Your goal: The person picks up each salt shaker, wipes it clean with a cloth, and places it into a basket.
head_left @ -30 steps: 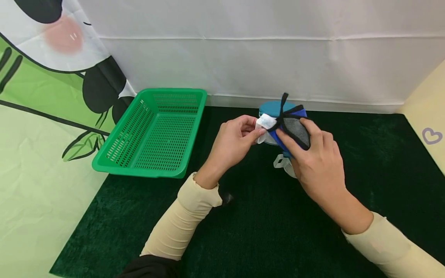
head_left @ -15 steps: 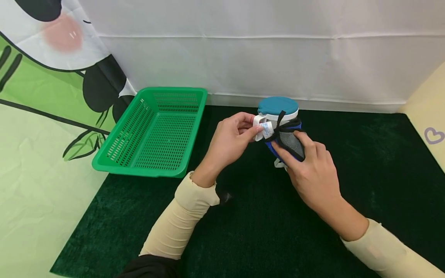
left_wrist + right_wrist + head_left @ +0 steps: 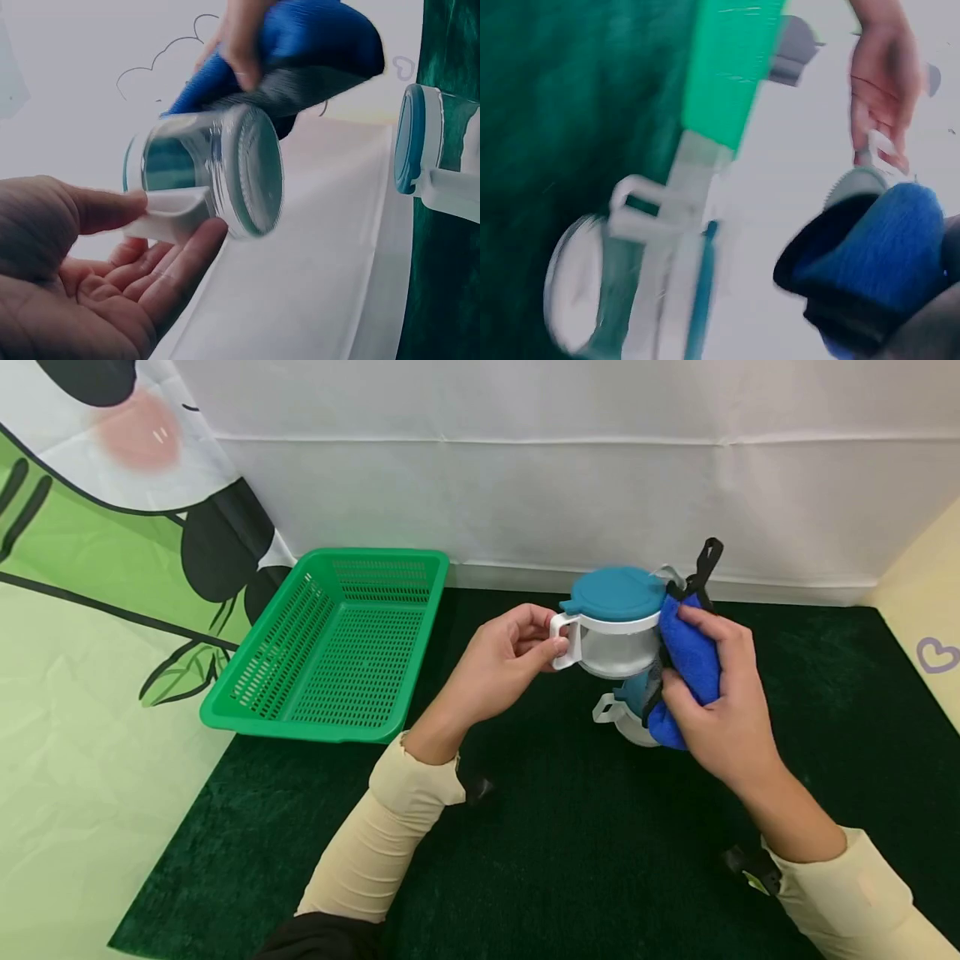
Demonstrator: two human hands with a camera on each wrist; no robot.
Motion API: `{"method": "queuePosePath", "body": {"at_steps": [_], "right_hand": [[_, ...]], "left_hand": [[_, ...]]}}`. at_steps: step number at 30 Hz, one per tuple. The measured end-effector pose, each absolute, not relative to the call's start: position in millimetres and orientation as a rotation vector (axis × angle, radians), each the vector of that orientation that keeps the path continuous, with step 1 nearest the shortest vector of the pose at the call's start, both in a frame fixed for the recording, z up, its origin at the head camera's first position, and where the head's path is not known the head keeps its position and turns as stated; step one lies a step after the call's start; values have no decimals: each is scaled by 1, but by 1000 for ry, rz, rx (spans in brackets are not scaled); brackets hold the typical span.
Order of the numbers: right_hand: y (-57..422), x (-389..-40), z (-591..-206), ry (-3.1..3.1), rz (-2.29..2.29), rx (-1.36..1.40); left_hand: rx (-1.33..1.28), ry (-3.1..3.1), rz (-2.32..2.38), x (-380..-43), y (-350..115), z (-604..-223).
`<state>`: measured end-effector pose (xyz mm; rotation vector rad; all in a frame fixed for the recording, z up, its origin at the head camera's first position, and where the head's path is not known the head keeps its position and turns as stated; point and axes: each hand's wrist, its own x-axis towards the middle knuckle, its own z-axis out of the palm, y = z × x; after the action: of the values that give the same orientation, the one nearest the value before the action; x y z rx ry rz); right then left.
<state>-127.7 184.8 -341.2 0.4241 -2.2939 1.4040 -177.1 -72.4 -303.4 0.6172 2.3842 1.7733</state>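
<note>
Blue cloth (image 3: pixel 692 656), probably soft and light, is gripped by the right hand (image 3: pixel 727 710) at the raised jar's (image 3: pixel 618 647) three o'clock. The left hand (image 3: pixel 498 668) pinches the jar's handle (image 3: pixel 574 645), safest hold for likely fragile glass.

No words, brands or numbers can be read on either lidded jar (image 3: pixel 619 647), the blue cloth (image 3: pixel 688 656) or the green basket (image 3: pixel 300 727); the one plain sign is a purple heart outline (image 3: pixel 937 657), on the cream backdrop (image 3: pixel 918 602) at the head view's right edge.
</note>
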Motion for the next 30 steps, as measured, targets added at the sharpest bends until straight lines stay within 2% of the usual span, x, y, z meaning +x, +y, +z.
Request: {"method": "queuePosePath", "body": {"at_steps": [8,13,18,22,30], "right_hand": [[196,-128,-320,-2308,1792,410],[202,-131,-321,-2269,1856,484],[213,-140,-329,-2482,1954,592],[221,-145,-330,-2596,1942,637],[226,-147,-306,-2515,1841,701]], "left_hand": [[696,2435,1793,-176,-75,-310],[751,2430,1817,-174,-78,-311],[813,2370,1872,-173,-82,-312],[846,2356,1825,-174,-82,-318],[920,2329,1800,-174,-80,-321]]}}
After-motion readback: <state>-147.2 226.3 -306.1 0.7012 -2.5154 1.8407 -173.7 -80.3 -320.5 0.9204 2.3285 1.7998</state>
